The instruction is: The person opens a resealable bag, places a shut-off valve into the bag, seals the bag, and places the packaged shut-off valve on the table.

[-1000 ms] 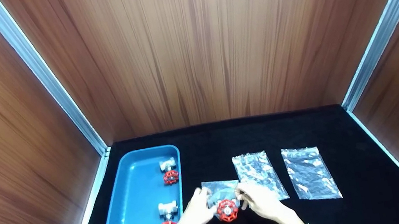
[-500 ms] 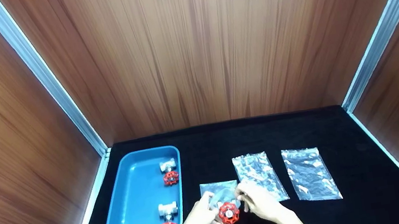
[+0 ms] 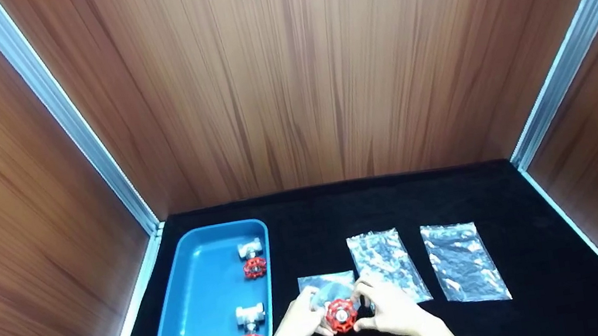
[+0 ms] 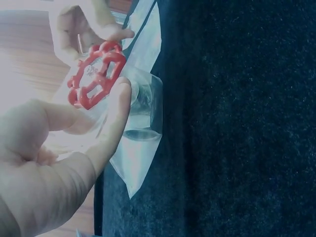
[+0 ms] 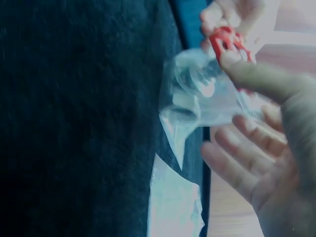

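A gate valve with a red handwheel (image 3: 341, 316) sits in the mouth of a clear plastic bag (image 3: 334, 292); its metal body shows through the film in both wrist views. My left hand (image 3: 300, 320) holds the bag with the valve from the left, thumb beside the handwheel (image 4: 98, 74). From the right, my right hand (image 3: 389, 310) lays its thumb against the handwheel (image 5: 229, 42). The other fingers of that right hand (image 5: 276, 163) are spread loosely beside the bag (image 5: 192, 94). Film and fingers hide part of the valve body.
To the left stands a blue tray (image 3: 200, 301) with two more red-wheeled valves, one at the back (image 3: 253, 258) and one in front (image 3: 250, 329). Two flat clear bags, one nearer (image 3: 386, 258) and one farther right (image 3: 465, 261), lie on black cloth. Wooden panels (image 3: 285, 75) enclose the table.
My right thumb has come down onto the handwheel from the bag's edge, and the right fingers have spread apart. The left hand has shifted slightly toward me, still holding the bag.
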A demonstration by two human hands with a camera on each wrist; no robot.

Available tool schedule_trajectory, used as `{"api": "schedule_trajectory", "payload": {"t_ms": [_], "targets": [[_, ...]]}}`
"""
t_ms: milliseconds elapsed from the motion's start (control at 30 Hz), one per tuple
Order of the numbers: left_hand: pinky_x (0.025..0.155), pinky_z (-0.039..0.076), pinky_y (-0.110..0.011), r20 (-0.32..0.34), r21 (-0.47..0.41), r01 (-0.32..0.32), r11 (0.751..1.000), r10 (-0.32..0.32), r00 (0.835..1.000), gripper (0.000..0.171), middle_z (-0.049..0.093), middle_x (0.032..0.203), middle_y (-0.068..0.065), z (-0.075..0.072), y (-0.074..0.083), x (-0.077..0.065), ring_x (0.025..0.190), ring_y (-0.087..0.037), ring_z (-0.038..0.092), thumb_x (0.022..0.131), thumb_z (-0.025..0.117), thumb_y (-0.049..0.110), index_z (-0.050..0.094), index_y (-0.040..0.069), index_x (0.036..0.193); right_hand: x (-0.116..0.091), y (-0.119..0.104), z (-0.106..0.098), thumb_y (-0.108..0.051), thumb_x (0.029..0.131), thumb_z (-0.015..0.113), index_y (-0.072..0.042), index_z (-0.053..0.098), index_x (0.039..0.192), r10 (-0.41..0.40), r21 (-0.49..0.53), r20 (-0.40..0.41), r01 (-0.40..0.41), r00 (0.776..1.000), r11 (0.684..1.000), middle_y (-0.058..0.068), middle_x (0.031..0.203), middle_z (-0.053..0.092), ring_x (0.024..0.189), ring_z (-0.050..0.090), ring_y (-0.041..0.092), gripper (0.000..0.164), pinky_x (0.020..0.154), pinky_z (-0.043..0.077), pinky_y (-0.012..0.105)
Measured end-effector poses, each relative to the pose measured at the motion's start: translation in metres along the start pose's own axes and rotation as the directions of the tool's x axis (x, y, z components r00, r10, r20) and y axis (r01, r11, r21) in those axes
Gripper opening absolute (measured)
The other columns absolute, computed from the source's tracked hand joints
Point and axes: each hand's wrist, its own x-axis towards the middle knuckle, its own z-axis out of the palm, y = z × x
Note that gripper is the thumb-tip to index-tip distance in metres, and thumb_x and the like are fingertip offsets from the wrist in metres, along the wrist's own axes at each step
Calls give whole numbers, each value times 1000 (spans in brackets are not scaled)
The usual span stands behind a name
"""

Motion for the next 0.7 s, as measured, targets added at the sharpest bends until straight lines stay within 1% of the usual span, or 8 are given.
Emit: {"api": "schedule_trajectory", "payload": {"t_ms": [100, 233, 367, 433, 500, 567, 700], "targets": [[68, 64, -57, 1, -22, 0, 1000, 0, 1000, 32, 71, 82, -33, -2, 1, 1, 75, -54, 75, 96, 51, -11, 49, -9, 128, 0, 0, 3, -35, 75, 94, -21, 64, 98, 24, -25, -39, -25, 999, 999, -1, 94, 63, 80, 60, 9, 40, 67, 46, 19], [69, 64, -58, 19, -51, 23, 998, -22, 1000, 36, 72, 87, -36, -5, 4, 3, 76, -53, 76, 97, 50, -11, 48, -10, 134, 0, 1, 5, -36, 83, 87, -24, 63, 92, 41, -74, -120, -50, 992, 996, -7, 86, 59, 73, 55, 2, 28, 63, 42, 16], [69, 63, -61, 31, -17, 11, 1000, -10, 999, 34, 71, 89, -40, -7, 8, 4, 74, -50, 77, 100, 52, -7, 51, -8, 135, 3, 1, 6, -31, 88, 83, -23, 61, 87, 4, -146, -185, -32, 983, 989, -9, 83, 57, 69, 54, 0, 24, 60, 41, 15], [68, 62, -62, 23, 7, 2, 1000, -2, 1000, 31, 71, 88, -41, -8, 10, 5, 72, -49, 77, 102, 52, -4, 54, -7, 133, 5, 2, 6, -31, 89, 83, -23, 60, 87, -14, -153, -202, -17, 979, 988, -9, 82, 56, 68, 54, -1, 24, 59, 41, 14], [66, 62, -61, 14, 20, -1, 1000, 1, 1000, 25, 72, 87, -40, -9, 11, 6, 70, -48, 77, 104, 51, 0, 57, -8, 127, 7, 3, 6, -31, 90, 82, -23, 60, 87, -31, -147, -213, -1, 976, 989, -9, 81, 57, 69, 53, -2, 24, 60, 42, 15], [62, 63, -56, -2, 44, 4, 999, -4, 1000, 21, 74, 84, -36, -10, 12, 7, 67, -45, 77, 106, 49, 5, 62, -8, 118, 7, 3, 5, -30, 90, 82, -23, 60, 88, -49, -138, -227, 18, 973, 990, -9, 80, 57, 69, 54, 0, 23, 61, 43, 16], [55, 64, -46, -42, 91, 8, 996, -5, 999, 28, 76, 77, -27, -13, 14, 9, 60, -37, 77, 107, 47, 10, 68, -8, 99, 7, 4, 4, -28, 91, 81, -21, 62, 91, -89, -129, -251, 58, 964, 990, -11, 82, 58, 71, 59, 4, 20, 64, 45, 16]]}}
